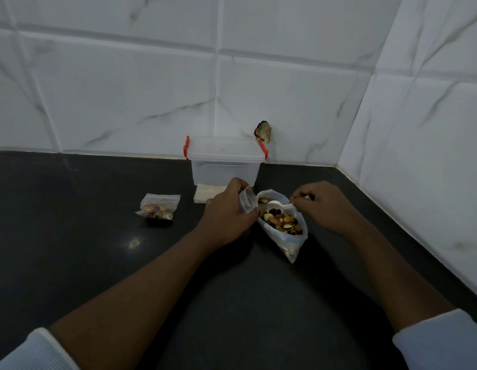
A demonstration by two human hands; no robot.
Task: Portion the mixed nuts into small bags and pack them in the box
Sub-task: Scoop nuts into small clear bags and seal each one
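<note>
- Two bare hands work close together over a dark table [98, 249], just in front of the box.
- Left hand [226, 213]: its fingers are curled round a small clear bag [244, 202] and grip it near its mouth. It holds the bag up just left of the big bag.
- Right hand [321, 206]: thumb and fingers pinch the handle of a white spoon [276, 203]. The spoon's bowl sits at the open mouth of the big bag.
- Big bag [296, 244]: it lies slanted on the table between the two hands with its mouth open. Mixed nuts [281, 221] show inside, brown, pale and dark pieces together.
- One filled small bag [158, 206] lies flat on the table, well to the left of the left hand and apart from the box.
- Box [225, 166]: translucent plastic with its lid on and a red clip [186, 148] at each end. It stands at the back of the table against the tiled wall [125, 89].
- Flat pale stack [204, 194]: it lies at the foot of the box, partly hidden by the left hand. I cannot tell what it is made of.
- White sleeves [31, 353] show at both lower corners.
</note>
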